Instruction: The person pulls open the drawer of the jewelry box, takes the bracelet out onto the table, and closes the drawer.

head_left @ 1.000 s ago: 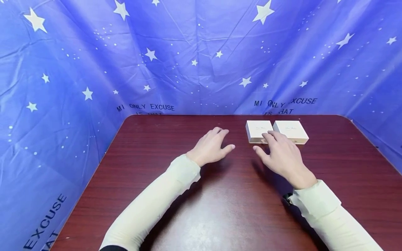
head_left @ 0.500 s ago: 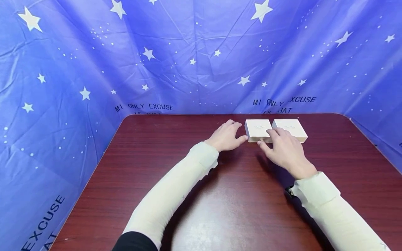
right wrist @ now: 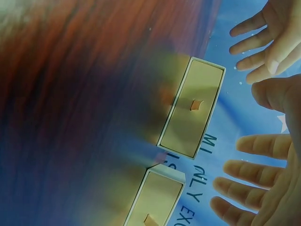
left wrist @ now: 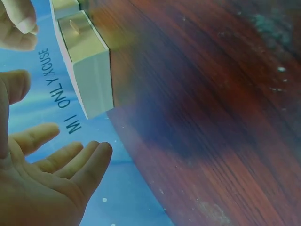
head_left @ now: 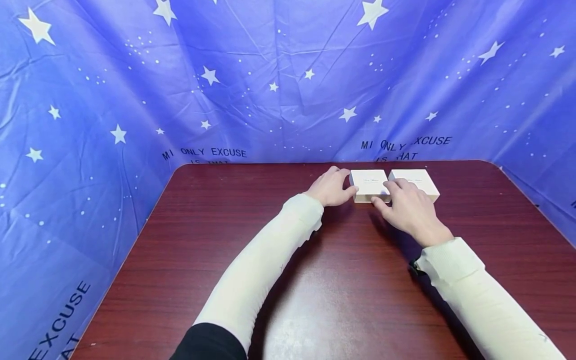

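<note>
Two small white drawer boxes stand side by side at the table's far right, a narrow gap between them. The left box (head_left: 368,181) and right box (head_left: 423,181) have fine print on top. Gold-toned drawer fronts with small tan pull tabs (right wrist: 196,105) face the person. My left hand (head_left: 329,187) is beside the left box's left side, fingers extended and thumb by its front corner. My right hand (head_left: 411,210) hovers before the boxes, fingers spread, partly hiding the right box. Its thumb is near the left box's front. Neither hand holds anything.
The dark red wood-grain table (head_left: 216,225) reflects light near its front. Behind and at the sides hangs a blue curtain (head_left: 252,100) with white stars and black lettering. Pale sleeves cover both forearms.
My left hand has moved right and forward to the left box's side. The right hand has shifted slightly forward and right. Both boxes stay in place on the table.
</note>
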